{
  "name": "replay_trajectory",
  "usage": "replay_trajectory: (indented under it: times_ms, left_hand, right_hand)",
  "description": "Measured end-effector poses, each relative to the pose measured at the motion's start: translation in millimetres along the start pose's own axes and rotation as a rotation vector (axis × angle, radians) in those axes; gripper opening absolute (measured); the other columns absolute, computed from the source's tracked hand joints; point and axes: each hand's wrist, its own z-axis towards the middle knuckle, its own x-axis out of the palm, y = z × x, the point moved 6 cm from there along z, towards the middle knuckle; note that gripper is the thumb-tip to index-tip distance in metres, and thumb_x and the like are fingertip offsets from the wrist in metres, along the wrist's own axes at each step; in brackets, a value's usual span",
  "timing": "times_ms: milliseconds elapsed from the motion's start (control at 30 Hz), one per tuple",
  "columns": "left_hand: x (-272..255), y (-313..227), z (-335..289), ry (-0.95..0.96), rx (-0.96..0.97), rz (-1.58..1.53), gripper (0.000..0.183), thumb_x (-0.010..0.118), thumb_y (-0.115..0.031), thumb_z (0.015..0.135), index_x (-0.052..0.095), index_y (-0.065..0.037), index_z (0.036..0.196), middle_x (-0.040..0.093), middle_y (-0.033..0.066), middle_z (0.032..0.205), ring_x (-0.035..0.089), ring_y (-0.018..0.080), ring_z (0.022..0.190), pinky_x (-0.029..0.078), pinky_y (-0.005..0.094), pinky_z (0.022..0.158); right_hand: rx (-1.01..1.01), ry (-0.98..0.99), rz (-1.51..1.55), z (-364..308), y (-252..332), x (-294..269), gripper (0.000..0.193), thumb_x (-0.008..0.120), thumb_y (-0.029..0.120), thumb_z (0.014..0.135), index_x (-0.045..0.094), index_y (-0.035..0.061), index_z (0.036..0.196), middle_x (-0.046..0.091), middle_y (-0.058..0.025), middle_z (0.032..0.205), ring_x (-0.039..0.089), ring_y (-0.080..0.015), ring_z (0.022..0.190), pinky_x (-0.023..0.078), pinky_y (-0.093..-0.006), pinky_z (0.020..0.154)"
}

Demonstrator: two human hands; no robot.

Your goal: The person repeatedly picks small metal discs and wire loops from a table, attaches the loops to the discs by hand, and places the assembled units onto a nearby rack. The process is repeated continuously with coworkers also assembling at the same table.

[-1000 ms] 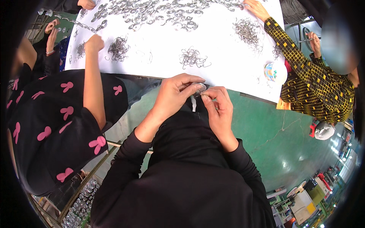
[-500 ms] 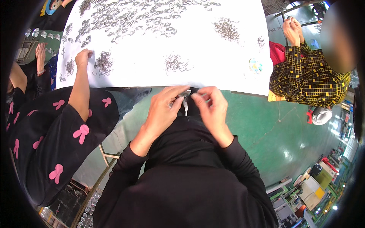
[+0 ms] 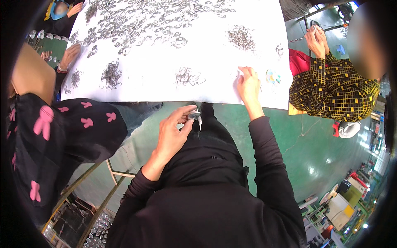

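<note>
My left hand (image 3: 173, 131) is over my lap, its fingertips pinched on a small grey metal part (image 3: 193, 115) with a white tag hanging from it. My right hand (image 3: 248, 84) has reached onto the white table sheet (image 3: 215, 89), fingers bent down on the sheet near a small white piece; I cannot tell if it grips anything. A small tangle of thin wire pieces (image 3: 188, 77) lies just left of that hand. A round blue-and-white object (image 3: 273, 77) lies just right of it.
Several wire piles (image 3: 111, 74) (image 3: 241, 37) and a wide spread of metal rings (image 3: 153, 22) cover the sheet. A person in black with pink bows (image 3: 62, 132) sits at my left, a person in yellow check (image 3: 335, 93) at my right. The floor (image 3: 297, 136) is green.
My right hand left the part at my lap and reached forward onto the white sheet. My left hand stays pinched on the part.
</note>
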Motion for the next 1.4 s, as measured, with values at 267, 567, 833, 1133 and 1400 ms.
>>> replay_trajectory:
  times_ms: [267, 567, 833, 1133, 1400]
  left_hand:
    - [2, 6, -2, -0.037, -0.035, -0.06, 0.038, 0.061, 0.007, 0.078, 0.057, -0.001, 0.115, 0.065, 0.0091, 0.102, 0.062, 0.0115, 0.089, 0.05, 0.0231, 0.078]
    - [2, 5, -3, -0.076, -0.013, -0.079, 0.038, 0.061, 0.003, 0.079, 0.056, -0.003, 0.117, 0.067, 0.0097, 0.099, 0.065, 0.015, 0.087, 0.052, 0.0268, 0.077]
    - [-4, 2, -5, -0.077, -0.066, -0.128, 0.043, 0.062, 0.002, 0.078, 0.054, -0.003, 0.12, 0.067, 0.0111, 0.101, 0.064, 0.015, 0.093, 0.052, 0.0286, 0.08]
    - [-7, -1, -10, -0.06, 0.008, -0.085, 0.044, 0.062, 0.001, 0.078, 0.054, -0.003, 0.121, 0.067, 0.012, 0.103, 0.065, 0.0177, 0.094, 0.053, 0.0292, 0.079]
    - [-18, -10, -8, -0.132, 0.269, 0.036, 0.039, 0.064, -0.001, 0.078, 0.057, -0.003, 0.116, 0.065, 0.012, 0.103, 0.064, 0.0228, 0.085, 0.051, 0.0315, 0.074]
  right_hand:
    - [0.005, 0.044, 0.036, 50, -29, -4, 0.015, 0.063, 0.007, 0.077, 0.062, 0.0106, 0.092, 0.06, -0.0069, 0.096, 0.061, -0.0249, 0.08, 0.048, -0.0375, 0.07]
    - [-0.038, 0.331, 0.087, 42, -6, 16, 0.01, 0.061, 0.013, 0.081, 0.057, 0.0051, 0.084, 0.062, -0.0088, 0.082, 0.063, -0.0248, 0.077, 0.049, -0.0341, 0.066]
    - [0.438, 0.754, 1.298, -73, 116, -41, 0.008, 0.059, 0.01, 0.087, 0.059, 0.0024, 0.09, 0.06, -0.0028, 0.073, 0.06, -0.0114, 0.062, 0.044, -0.0221, 0.048]
    - [0.363, 0.52, 1.278, -99, 132, -40, 0.004, 0.066, 0.003, 0.081, 0.063, 0.003, 0.084, 0.05, 0.0014, 0.084, 0.043, -0.0064, 0.071, 0.035, -0.0196, 0.063]
    - [0.102, 0.142, 1.004, -106, 145, -62, 0.01, 0.069, 0.002, 0.074, 0.066, 0.0056, 0.083, 0.047, -0.0004, 0.087, 0.042, -0.0093, 0.074, 0.035, -0.0218, 0.061]
